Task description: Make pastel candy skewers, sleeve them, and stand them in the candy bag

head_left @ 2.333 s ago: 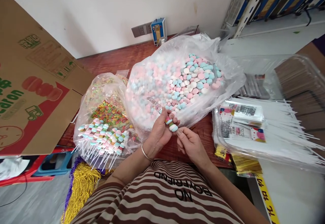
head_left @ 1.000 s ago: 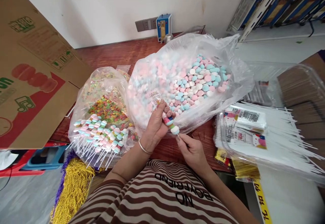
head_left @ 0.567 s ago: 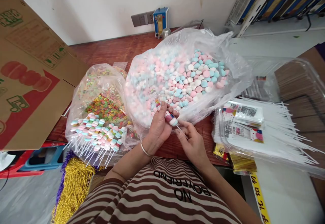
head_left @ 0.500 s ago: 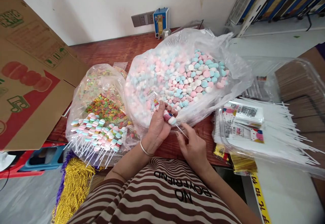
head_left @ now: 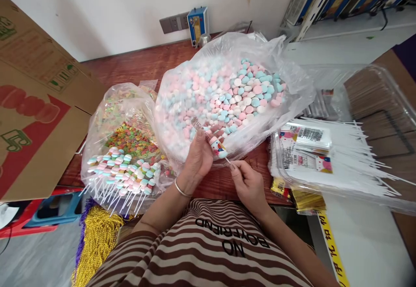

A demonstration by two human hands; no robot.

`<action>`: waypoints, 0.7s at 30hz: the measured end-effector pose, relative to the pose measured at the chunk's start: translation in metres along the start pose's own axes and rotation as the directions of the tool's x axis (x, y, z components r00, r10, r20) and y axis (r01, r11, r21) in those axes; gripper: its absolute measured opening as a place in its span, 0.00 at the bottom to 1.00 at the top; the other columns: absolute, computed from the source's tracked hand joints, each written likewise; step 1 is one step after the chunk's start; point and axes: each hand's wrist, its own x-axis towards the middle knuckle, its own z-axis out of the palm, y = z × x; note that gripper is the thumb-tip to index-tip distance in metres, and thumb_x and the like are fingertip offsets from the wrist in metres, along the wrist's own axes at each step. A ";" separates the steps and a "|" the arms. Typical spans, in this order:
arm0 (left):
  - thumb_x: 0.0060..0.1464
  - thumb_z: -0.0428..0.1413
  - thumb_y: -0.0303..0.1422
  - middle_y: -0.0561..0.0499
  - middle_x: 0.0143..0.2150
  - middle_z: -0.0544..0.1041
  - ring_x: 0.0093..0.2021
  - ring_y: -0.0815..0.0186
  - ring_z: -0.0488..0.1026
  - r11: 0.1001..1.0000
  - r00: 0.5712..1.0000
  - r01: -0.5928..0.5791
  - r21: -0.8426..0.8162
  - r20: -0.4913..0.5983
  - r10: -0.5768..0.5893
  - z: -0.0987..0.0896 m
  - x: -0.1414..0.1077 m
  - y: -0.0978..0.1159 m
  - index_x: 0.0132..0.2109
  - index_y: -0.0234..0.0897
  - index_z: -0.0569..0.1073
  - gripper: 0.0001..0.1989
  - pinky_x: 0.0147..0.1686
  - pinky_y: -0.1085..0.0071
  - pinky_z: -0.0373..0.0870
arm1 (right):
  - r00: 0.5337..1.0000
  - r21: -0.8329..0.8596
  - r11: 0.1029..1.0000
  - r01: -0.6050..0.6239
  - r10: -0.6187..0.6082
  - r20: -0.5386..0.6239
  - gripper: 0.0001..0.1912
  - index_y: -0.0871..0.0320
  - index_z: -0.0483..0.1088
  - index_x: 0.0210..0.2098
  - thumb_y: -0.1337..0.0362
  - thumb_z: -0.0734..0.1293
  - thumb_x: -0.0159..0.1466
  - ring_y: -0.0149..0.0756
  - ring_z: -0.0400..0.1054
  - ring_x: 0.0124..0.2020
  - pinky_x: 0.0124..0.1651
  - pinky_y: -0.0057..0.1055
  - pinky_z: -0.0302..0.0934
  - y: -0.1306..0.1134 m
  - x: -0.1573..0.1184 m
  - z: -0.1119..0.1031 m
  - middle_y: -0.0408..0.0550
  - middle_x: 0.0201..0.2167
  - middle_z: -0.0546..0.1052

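Note:
A printed clear wrapper [head_left: 199, 125] with candy [head_left: 218, 148] inside is pinched in my left hand [head_left: 197, 158], between thumb and fingers. My right hand [head_left: 248, 185] has its thumb and forefinger closed on the white stick [head_left: 229, 161] coming out of the candy's lower end. Behind both hands lies a big clear bag of pink, blue and white candies [head_left: 253, 92]. At the left, finished candy sticks [head_left: 123, 170] rest on a bag of small colourful rings [head_left: 134, 137].
A plastic tray [head_left: 284, 183] at the right holds white sticks [head_left: 354, 157] and printed wrappers [head_left: 308, 138]. A cardboard box [head_left: 35, 105] stands at the left. Against the wall are a blue device [head_left: 197, 26] and sockets [head_left: 173, 23]. Gold ties [head_left: 308, 200] lie near the front edge.
The wrapper now covers more of the candy, whose printed side faces up. My right fingers have closed on the stick nearer the candy. The whole view has shifted slightly.

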 end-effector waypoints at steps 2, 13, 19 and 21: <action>0.52 0.69 0.40 0.57 0.30 0.75 0.30 0.72 0.75 0.999 0.999 -0.033 0.023 -0.030 0.033 0.001 0.007 0.009 0.45 0.38 0.75 0.17 0.37 0.73 0.75 | 0.992 -0.182 0.977 0.115 -0.121 -0.022 0.10 0.59 0.75 0.38 0.59 0.65 0.69 0.33 0.66 0.25 0.30 0.30 0.58 0.004 -0.003 -0.001 0.48 0.28 0.77; 0.63 0.57 0.48 0.62 0.20 0.53 0.16 0.79 0.49 0.969 0.984 0.180 -0.171 0.015 -0.180 0.008 0.002 0.002 0.38 0.37 0.76 0.17 0.20 0.79 0.58 | 0.801 0.650 0.479 -0.590 0.243 0.547 0.17 0.54 0.64 0.32 0.48 0.64 0.69 0.22 0.34 0.08 0.13 0.24 0.49 -0.015 -0.011 0.009 0.24 0.11 0.46; 0.56 0.66 0.41 0.61 0.23 0.59 0.20 0.78 0.58 0.988 0.987 0.146 -0.045 -0.057 -0.149 0.011 0.000 -0.018 0.37 0.36 0.72 0.15 0.24 0.79 0.61 | 0.996 0.066 0.994 -0.089 0.089 0.006 0.17 0.57 0.71 0.37 0.50 0.62 0.71 0.30 0.60 0.17 0.24 0.28 0.56 0.001 0.000 0.009 0.40 0.19 0.70; 0.55 0.66 0.43 0.60 0.25 0.63 0.22 0.76 0.62 0.992 0.987 0.120 -0.027 -0.102 -0.122 0.010 0.000 -0.021 0.39 0.36 0.72 0.17 0.27 0.78 0.64 | 0.977 -0.365 0.919 0.148 -0.193 -0.092 0.15 0.60 0.74 0.42 0.55 0.63 0.72 0.33 0.67 0.23 0.28 0.30 0.57 0.008 0.002 0.007 0.49 0.28 0.79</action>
